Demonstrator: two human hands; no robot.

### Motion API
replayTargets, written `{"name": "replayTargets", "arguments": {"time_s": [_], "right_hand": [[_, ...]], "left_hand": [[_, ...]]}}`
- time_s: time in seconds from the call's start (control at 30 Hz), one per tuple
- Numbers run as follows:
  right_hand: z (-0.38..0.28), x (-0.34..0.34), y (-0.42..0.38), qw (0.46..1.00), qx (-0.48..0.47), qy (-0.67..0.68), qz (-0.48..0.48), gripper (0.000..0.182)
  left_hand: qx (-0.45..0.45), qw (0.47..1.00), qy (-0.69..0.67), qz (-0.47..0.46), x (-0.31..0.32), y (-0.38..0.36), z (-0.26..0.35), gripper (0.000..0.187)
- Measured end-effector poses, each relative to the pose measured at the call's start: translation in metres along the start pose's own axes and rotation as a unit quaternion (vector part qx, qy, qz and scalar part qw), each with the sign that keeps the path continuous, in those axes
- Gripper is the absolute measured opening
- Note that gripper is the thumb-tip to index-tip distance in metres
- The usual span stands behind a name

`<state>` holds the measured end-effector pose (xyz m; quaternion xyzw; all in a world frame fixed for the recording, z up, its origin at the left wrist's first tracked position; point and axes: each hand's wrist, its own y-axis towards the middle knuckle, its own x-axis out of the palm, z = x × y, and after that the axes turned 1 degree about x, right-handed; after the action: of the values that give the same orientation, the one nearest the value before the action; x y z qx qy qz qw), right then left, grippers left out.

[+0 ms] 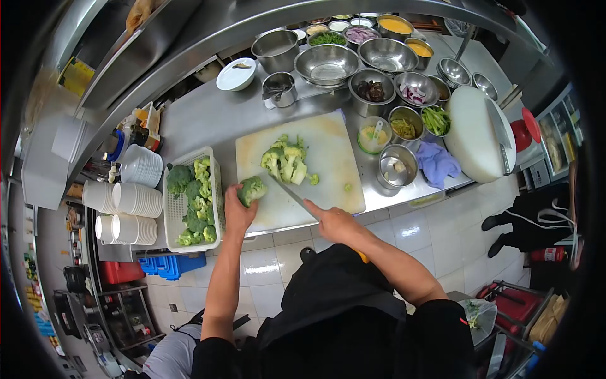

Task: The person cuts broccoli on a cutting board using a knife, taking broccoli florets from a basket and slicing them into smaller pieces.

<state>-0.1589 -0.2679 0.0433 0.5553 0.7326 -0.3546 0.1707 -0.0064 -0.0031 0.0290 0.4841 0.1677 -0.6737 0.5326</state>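
Note:
My left hand [238, 211] is closed around a head of broccoli [254, 189] at the left edge of the white cutting board [328, 148]. In my right hand [338, 222] is a kitchen knife [291, 196], its blade pointing up and left toward that broccoli. Behind the blade lies a pile of cut broccoli florets [285, 159], with a few small bits scattered to its right. A white plastic basket [216, 189] holding more broccoli pieces stands just left of the board.
Steel bowls [326, 63] and pots of ingredients line the back of the counter. Stacked white bowls [136, 199] stand left of the basket. At right are a purple cloth [437, 164], a thick round board [470, 136] and a cleaver [500, 136]. Another person's dark-clothed legs [530, 215] show at far right.

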Motion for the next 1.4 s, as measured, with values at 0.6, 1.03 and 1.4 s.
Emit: {"name": "replayTargets", "arguments": {"time_s": [0.6,1.03,1.4], "right_hand": [[-0.012,0.027,0.002,0.996,-0.025,-0.079,-0.034,0.085],[-0.018,0.034,-0.016,0.994,-0.02,-0.106,-0.023,0.081],[-0.023,0.049,-0.007,0.993,-0.049,-0.099,0.031,0.078]], "left_hand": [[-0.06,0.997,-0.008,-0.054,0.0,0.012,0.004,0.057],[-0.047,0.998,-0.026,-0.016,0.004,0.007,0.0,0.049],[0.002,1.0,0.011,0.005,0.006,0.001,0.001,0.055]]}}
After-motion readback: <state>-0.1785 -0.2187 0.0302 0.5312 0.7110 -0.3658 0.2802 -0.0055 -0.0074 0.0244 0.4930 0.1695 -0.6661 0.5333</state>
